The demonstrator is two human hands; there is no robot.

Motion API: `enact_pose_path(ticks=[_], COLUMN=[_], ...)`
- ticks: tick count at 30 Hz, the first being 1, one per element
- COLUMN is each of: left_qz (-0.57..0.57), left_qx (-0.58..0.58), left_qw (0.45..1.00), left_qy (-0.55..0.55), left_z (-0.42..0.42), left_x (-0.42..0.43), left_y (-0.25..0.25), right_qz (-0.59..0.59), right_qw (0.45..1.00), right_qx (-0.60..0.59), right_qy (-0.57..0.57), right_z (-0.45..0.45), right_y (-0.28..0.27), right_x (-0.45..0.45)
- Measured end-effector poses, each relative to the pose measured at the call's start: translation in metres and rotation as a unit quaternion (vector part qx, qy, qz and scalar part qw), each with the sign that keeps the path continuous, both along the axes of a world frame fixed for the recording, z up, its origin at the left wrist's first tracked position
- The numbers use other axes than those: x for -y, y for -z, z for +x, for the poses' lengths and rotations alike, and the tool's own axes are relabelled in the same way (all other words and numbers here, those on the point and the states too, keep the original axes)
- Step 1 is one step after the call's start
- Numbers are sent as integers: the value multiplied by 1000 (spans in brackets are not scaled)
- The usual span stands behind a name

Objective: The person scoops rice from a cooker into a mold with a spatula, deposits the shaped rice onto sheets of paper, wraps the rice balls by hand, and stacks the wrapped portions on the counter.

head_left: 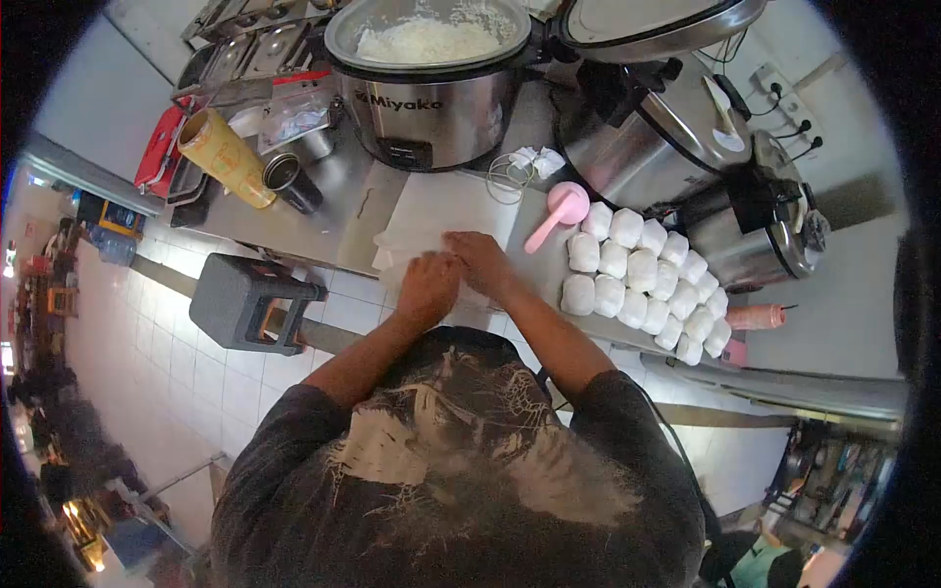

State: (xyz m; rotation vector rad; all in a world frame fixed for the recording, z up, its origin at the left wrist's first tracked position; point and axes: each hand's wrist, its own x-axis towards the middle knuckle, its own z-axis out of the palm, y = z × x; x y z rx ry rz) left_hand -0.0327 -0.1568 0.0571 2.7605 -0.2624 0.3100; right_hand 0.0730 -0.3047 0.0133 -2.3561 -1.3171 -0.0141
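At the front edge of the counter, my left hand [428, 290] and my right hand [478, 263] meet over a stack of white sheets [441, 204]. The fingers of both hands are curled in and closed at a thin, translucent sheet [392, 251] on the near part of the stack. My hands hide much of their grip. To the right, a pink scoop [566, 210] lies beside several rows of white wrapped bundles [642, 269].
Behind the sheets stands a large cooker [431, 113] with white rice [428, 41]. A second lidded cooker [627, 118] is at right. Rubber bands [510, 176], a dark tumbler [292, 184] and a yellowish container [227, 157] sit on the counter. A grey stool [245, 299] stands left.
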Motion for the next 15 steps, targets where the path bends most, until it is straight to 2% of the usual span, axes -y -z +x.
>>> enact_pose_path(ticks=[1, 2, 3, 5, 8, 10, 13, 15], left_qz=[12, 13, 11, 26, 20, 15, 22, 34], left_qx=[-130, -212, -213, -49, -25, -23, -41, -59], left_qw=[991, 976, 976, 998, 999, 999, 998, 997], left_qy=[27, 54, 48, -6, -33, -39, -36, -29], left_z=[-4, -12, -21, -35, -35, -33, -32, -34], left_x=[7, 9, 14, 19, 24, 23, 14, 9], left_y=[4, 7, 15, 35, 41, 44, 54, 52], right_qz=[34, 33, 23, 14, 40, 101, 53, 40], right_qw=[998, 998, 997, 995, 997, 988, 984, 985], right_qx=[-43, -43, -67, -93, -63, 103, 106, 102], right_qy=[-2, -9, -19, -35, -6, -63, -130, -136], right_z=[3, 9, 16, 19, 21, 23, 16, 12], right_y=[-6, -9, -9, -13, -26, -14, -2, 6], right_x=[0, -1, -4, -7, -6, -2, 12, 14])
